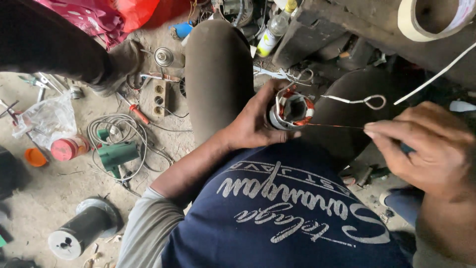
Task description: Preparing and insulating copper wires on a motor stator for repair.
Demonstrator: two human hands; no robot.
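Copper wire [329,125] runs taut from a small motor stator [291,110] to the right hand [426,149], whose fingers [379,133] pinch it closed at the tip. The left hand [258,121] wraps around the stator, fingers curled on its metal shell, holding it above the person's knee [218,74]. White sleeved leads [354,100] loop out of the windings (one ends in a small eyelet). On the floor [59,188] to the left lie a green power drill [116,154], a coil of grey cable [111,129], a red-handled screwdriver [139,113] and a black spool [82,228].
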